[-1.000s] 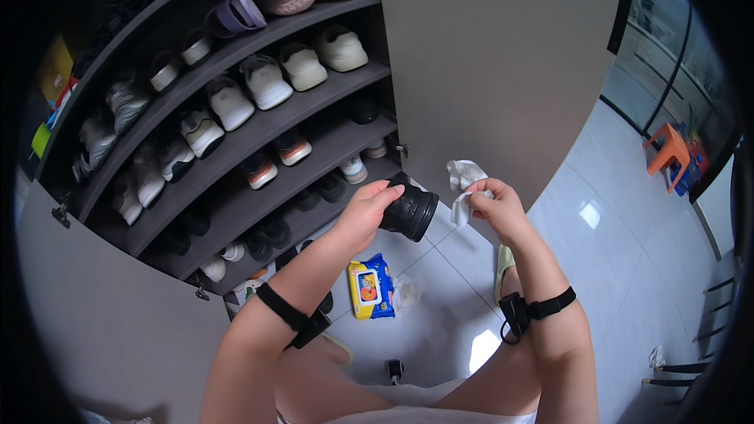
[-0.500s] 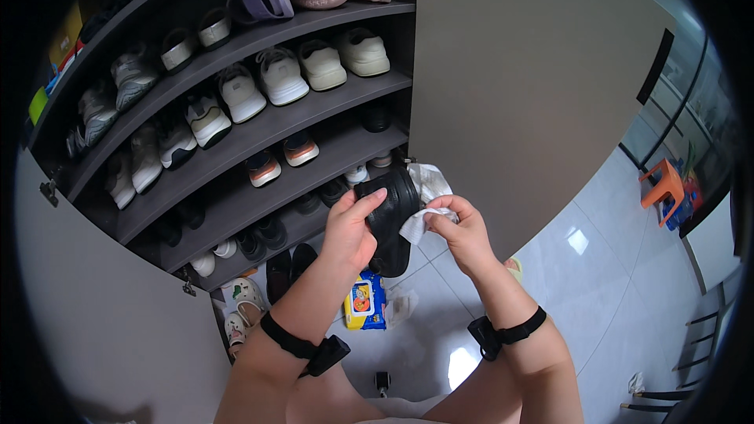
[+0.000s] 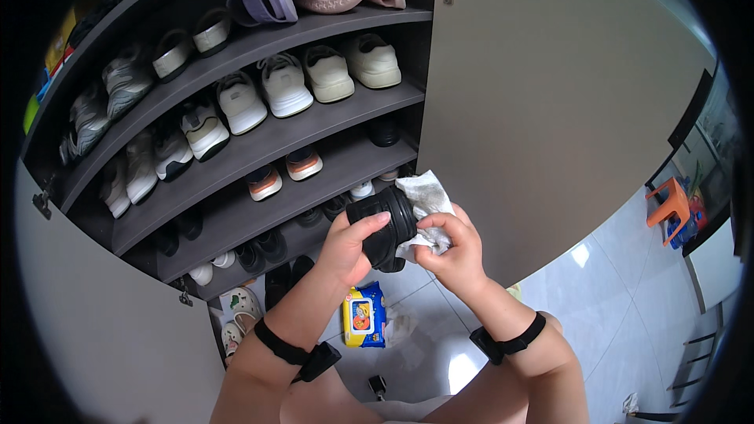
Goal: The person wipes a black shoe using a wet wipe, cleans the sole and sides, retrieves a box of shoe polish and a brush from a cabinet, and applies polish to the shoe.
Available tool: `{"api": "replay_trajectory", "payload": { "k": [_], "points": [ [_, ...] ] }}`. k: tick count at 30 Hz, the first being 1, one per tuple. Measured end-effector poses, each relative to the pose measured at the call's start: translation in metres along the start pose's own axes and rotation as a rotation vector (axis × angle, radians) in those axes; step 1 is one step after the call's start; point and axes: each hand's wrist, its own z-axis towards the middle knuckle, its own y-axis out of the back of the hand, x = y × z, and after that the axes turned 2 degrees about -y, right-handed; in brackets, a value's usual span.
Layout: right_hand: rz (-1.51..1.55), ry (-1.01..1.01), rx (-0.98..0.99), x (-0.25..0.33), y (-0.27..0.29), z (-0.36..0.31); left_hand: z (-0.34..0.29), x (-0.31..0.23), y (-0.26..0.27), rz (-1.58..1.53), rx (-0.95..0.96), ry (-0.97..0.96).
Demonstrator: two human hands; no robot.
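Note:
A black shoe (image 3: 398, 213) is held up in front of the cabinet, with my left hand (image 3: 347, 254) closed around its left side, thumb on top. My right hand (image 3: 457, 257) pinches a white wipe (image 3: 428, 195) with grey smudges against the shoe's right edge. Part of the wipe stands up above my fingers. Below the hands, a blue and yellow pack of wipes (image 3: 364, 316) lies on the tiled floor, beside a crumpled pale wipe (image 3: 400, 328).
An open shoe cabinet (image 3: 345, 127) holds several rows of shoes and slippers. Its right door (image 3: 542, 110) and left door (image 3: 110, 306) both stand open. White clogs (image 3: 239, 310) sit by the left door. An orange stool (image 3: 667, 208) is at the far right.
The shoe has been turned, and its lower end now shows less. My right hand has shifted in against its edge with the wipe, which stands up more. The view has shifted slightly.

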Motion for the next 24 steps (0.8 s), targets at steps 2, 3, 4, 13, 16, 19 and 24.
{"api": "replay_trajectory", "payload": {
  "k": [2,3,4,13,16,19,24],
  "points": [
    [-0.044,0.050,-0.035,0.003,-0.001,0.005,0.003,0.000,-0.001,0.053,0.012,0.002],
    [-0.092,0.104,-0.072,0.005,-0.001,0.007,0.003,-0.001,-0.005,0.088,0.005,-0.035],
    [-0.092,0.100,-0.070,0.005,-0.003,0.008,0.002,-0.002,-0.009,0.124,-0.001,-0.071],
    [-0.054,0.163,-0.179,-0.004,0.004,0.016,-0.005,0.004,-0.015,0.545,0.045,-0.167],
    [0.635,-0.481,-0.040,-0.010,0.010,0.019,-0.006,0.003,-0.017,0.332,-0.074,-0.148],
    [0.712,-0.688,0.014,0.003,0.009,0.022,-0.008,-0.005,-0.012,0.200,-0.135,-0.103],
    [0.799,-0.718,0.053,-0.006,0.003,0.013,-0.006,-0.003,-0.009,0.091,-0.113,-0.065]
  ]
}}
